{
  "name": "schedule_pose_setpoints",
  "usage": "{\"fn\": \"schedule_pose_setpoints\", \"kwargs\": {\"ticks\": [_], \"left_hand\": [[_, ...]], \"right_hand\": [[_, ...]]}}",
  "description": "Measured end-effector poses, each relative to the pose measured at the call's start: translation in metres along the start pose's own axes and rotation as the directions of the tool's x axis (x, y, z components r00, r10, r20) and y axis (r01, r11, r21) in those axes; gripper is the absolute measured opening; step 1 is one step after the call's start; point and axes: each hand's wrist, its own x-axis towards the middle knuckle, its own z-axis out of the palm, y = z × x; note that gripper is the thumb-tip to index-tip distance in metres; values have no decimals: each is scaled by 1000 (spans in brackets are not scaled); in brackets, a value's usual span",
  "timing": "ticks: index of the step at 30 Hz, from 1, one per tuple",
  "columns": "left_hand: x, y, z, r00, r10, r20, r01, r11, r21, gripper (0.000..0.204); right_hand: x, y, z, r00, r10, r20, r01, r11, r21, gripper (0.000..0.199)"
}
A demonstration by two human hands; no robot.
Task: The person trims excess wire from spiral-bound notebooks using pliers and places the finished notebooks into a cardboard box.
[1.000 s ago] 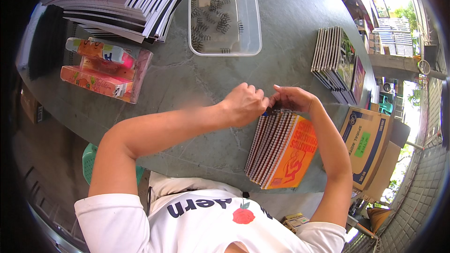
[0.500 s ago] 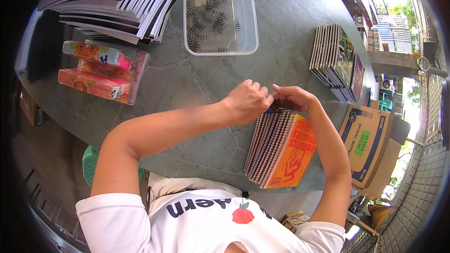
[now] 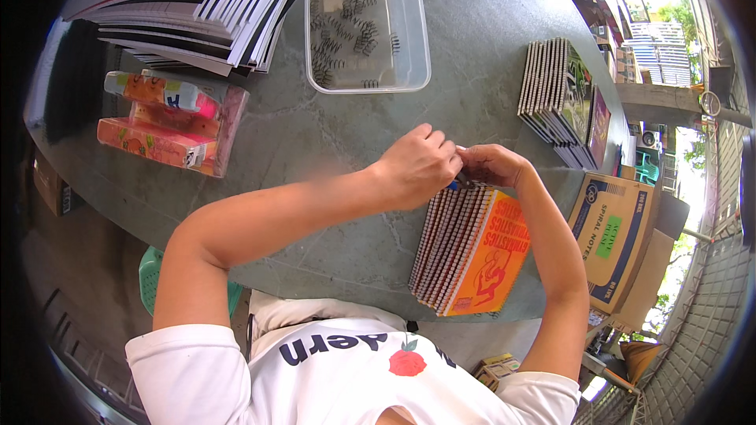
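A stack of spiral-bound notebooks with an orange cover on its outer side stands on the table in front of me, its wire bindings facing left. At the stack's far end my left hand is closed in a fist, knuckles up. My right hand curls in from the right, its fingertips meeting the left hand's fingers. Under the fingers, against the far ends of the bindings, a small dark thing with a blue part shows. Its kind is hidden by my hands.
A clear plastic tub with loose black wire coils stands at the far middle. Loose printed sheets and pink packages lie at the left. More spiral notebooks stand far right, beyond a cardboard box.
My left hand has shifted and turned slightly at the far end of the stack. My right hand stays almost in place, and the notebooks have barely moved.
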Motion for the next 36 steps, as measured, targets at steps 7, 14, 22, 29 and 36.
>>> {"fn": "schedule_pose_setpoints", "kwargs": {"ticks": [7, 14, 22, 29, 36], "left_hand": [[-2, 4, -3, 990, -80, 115, 92, 990, -111, 21], [1, 4, -14, 999, -16, -44, 16, 1000, 10, 36], [4, 6, -1, 1000, 1, -13, -1, 1000, 10, 23], [-4, 3, -11, 998, -64, -22, 63, 997, -48, 27], [1, 9, -10, 992, -6, -126, 4, 1000, -14, 36]], "right_hand": [[1, 6, -7, 1000, -22, -18, 21, 1000, -21, 26], [-8, 0, 2, 998, -57, -40, 55, 997, -58, 23], [-5, 1, 1, 998, -41, -38, 41, 999, -2, 21], [6, 9, -15, 999, -50, 11, 50, 998, 38, 21], [-4, 0, -4, 989, -99, 114, 108, 991, -77, 20]]}}
